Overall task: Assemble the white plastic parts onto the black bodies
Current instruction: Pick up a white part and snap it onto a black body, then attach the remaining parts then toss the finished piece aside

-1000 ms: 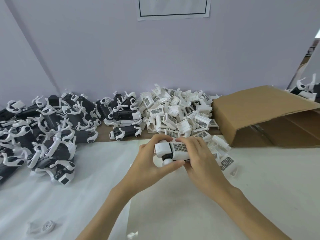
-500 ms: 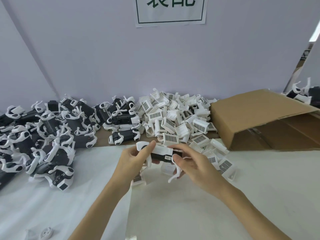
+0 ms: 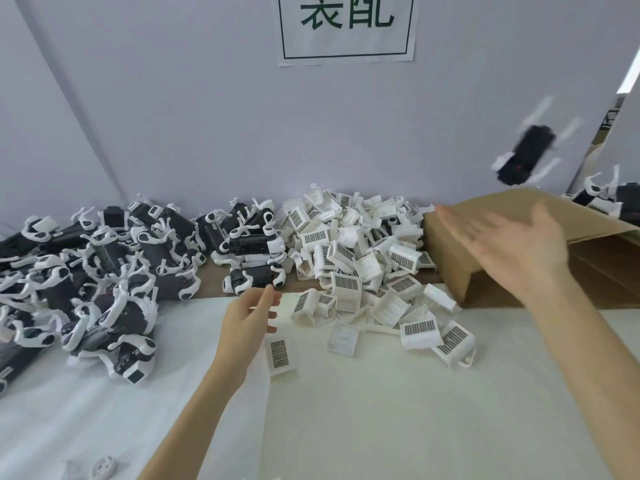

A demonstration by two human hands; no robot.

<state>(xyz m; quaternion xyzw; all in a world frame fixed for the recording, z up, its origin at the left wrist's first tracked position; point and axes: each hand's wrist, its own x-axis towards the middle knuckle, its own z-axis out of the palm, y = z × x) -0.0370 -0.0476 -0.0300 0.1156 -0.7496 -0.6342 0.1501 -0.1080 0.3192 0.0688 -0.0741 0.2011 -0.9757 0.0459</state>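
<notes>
Cardboard box (image 3: 485,230), wall sign (image 3: 346,26)

two hands: left hand (image 3: 247,315), right hand (image 3: 512,244). one cardboard box (image 3: 460,271) at right, one wall sign (image 3: 346,27) at top, one blurred black body (image 3: 526,154) midair upper right. white parts (image 3: 349,258) and black bodies (image 3: 104,271) lie in heaps too dense to count.

Left forearm enters from the bottom edge, left of centre, and runs up to the left hand (image 3: 250,315) just left of frame centre. Fingers loosely curled, thumb uppermost, nothing held. Right forearm enters from the lower right corner, angled up and left. Right hand (image 3: 516,244) at centre right, motion-blurred, palm open, fingers straight and spread toward the left, thumb up, empty.
</notes>
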